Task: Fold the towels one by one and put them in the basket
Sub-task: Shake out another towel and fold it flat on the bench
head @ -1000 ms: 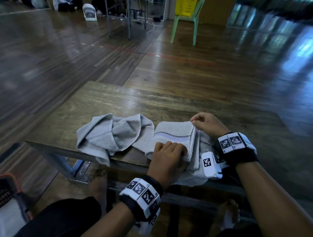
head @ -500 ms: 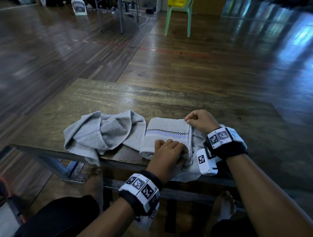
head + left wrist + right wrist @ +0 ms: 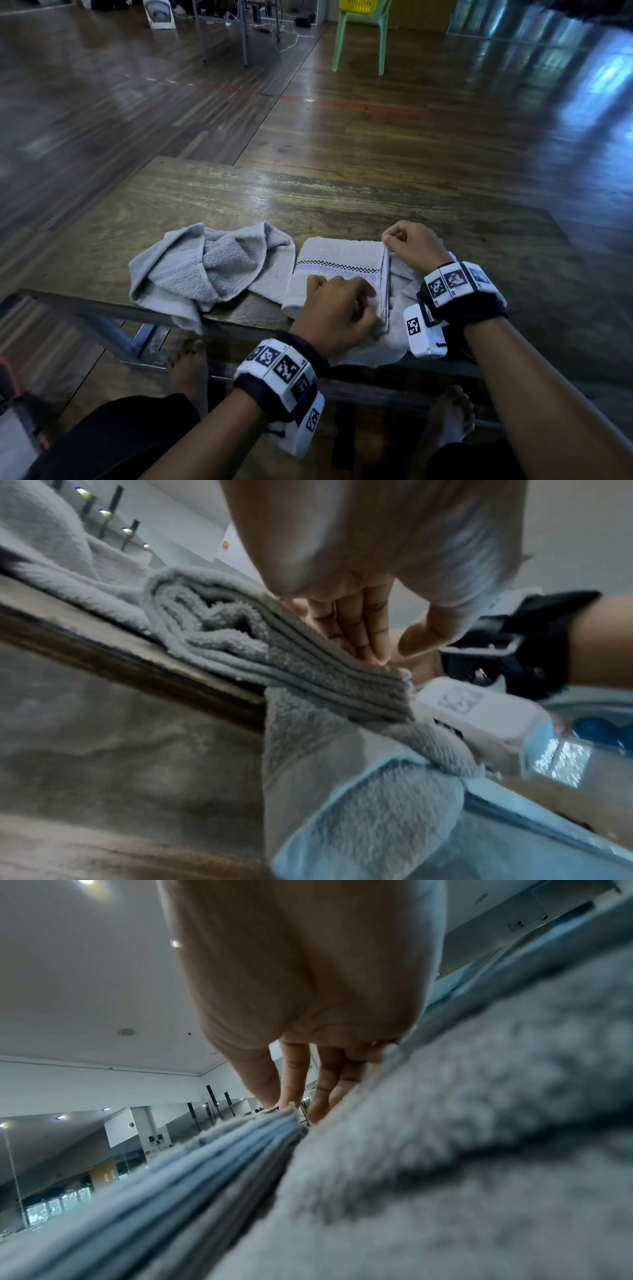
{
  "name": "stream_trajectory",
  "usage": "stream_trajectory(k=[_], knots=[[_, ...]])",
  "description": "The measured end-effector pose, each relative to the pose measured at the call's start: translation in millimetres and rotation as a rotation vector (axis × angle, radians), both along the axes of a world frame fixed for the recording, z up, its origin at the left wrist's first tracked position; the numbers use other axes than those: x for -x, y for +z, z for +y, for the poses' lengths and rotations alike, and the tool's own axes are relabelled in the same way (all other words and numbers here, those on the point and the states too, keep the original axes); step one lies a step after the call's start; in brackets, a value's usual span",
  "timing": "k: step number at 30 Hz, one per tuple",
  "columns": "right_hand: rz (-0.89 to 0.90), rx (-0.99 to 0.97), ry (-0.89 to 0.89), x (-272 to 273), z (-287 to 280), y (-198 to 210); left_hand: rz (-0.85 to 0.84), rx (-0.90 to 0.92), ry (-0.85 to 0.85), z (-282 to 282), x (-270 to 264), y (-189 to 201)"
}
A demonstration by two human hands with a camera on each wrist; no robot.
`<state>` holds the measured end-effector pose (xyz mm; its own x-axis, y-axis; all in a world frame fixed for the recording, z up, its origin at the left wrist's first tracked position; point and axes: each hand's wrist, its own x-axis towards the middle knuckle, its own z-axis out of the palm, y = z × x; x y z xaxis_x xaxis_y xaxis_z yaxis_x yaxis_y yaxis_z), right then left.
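While the folded pale grey terry towel with the checked and purple stripe (image 3: 337, 265) lies at the near edge of the worn wooden table (image 3: 308, 202), the right hand (image 3: 412, 245) pinches its stacked layers at the far right corner and the left hand (image 3: 334, 313) curls its fingers onto the near right corner, so squaring off the fold looks like the step in hand. Next it likely needs lifting as one packet, clear of the loose grey towel beneath it (image 3: 371, 346) and the crumpled grey towel (image 3: 209, 265) just beside it on the left; no basket is clearly in view.

3 towels (image 3: 337, 265); 2 hands (image 3: 334, 315); 1 table (image 3: 239, 202); 1 chair (image 3: 361, 31)
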<state>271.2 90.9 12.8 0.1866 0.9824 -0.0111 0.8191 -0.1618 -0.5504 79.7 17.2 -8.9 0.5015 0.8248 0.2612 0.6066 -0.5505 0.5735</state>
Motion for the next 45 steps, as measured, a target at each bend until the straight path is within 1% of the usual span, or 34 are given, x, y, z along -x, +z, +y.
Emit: stream_trajectory(k=[3, 5, 8, 10, 16, 19, 21, 23, 26, 30, 32, 33, 35, 38, 40, 41, 45], knots=[[0.0, -0.024, -0.059, -8.4, -2.3, -1.0, 0.02, 0.022, 0.074, 17.4, 4.3, 4.4], [-0.006, 0.041, -0.055, -12.8, -4.1, -1.8, 0.072, 0.029, 0.11, 32.2, 7.7, 4.7], [-0.067, 0.157, -0.022, -11.0, -6.7, -2.5, 0.17, 0.035, 0.168, 51.8, 11.5, 4.0], [-0.077, 0.179, -0.005, -10.4, -8.0, -6.6, 0.205, 0.019, 0.197, 59.5, 12.6, 3.5], [0.057, 0.091, 0.017, -5.1, -5.9, -15.9, 0.203, 0.0, 0.199, 65.0, 13.9, 8.4], [0.053, 0.052, 0.046, 5.5, -7.0, -7.5, 0.174, 0.008, 0.215, 69.9, 19.7, 11.0], [0.133, 0.025, 0.102, 12.5, -9.1, 2.7, 0.14, 0.001, 0.215, 75.0, 25.8, 15.4], [0.237, -0.031, 0.185, 23.1, -15.2, 16.5, 0.097, -0.018, 0.192, 79.1, 33.6, 25.2], [0.313, -0.15, 0.292, 39.7, -28.7, 36.5, 0.077, -0.057, 0.082, 84.1, 48.7, 42.6], [0.439, -0.29, 0.372, 48.1, -43.3, 54.3, 0.071, -0.143, -0.118, 80.5, 67.3, 69.2], [0.475, -0.322, 0.395, 49.6, -49.4, 59.9, 0.072, -0.192, -0.147, 75.9, 73.7, 74.3], [0.471, -0.314, 0.406, 50.4, -52.3, 61.1, 0.076, -0.184, -0.14, 73.6, 76.9, 75.0], [0.416, -0.224, 0.416, 50.6, -56.2, 59.9, 0.047, -0.139, -0.127, 69.6, 83.1, 72.9], [0.198, -0.048, 0.412, 47.4, -57.7, 51.0, -0.058, -0.135, -0.093, 65.0, 92.9, 69.2], [0.051, -0.006, 0.407, 46.2, -58.1, 45.2, -0.12, -0.111, -0.075, 60.8, 98.7, 70.2], [0.03, 0.009, 0.404, 45.6, -58.5, 42.5, -0.156, -0.094, -0.065, 59.7, 101.7, 69.6], [0.141, 0.046, 0.395, 42.3, -56.7, 34.3, -0.244, -0.009, -0.005, 56.3, 108.8, 64.9]])
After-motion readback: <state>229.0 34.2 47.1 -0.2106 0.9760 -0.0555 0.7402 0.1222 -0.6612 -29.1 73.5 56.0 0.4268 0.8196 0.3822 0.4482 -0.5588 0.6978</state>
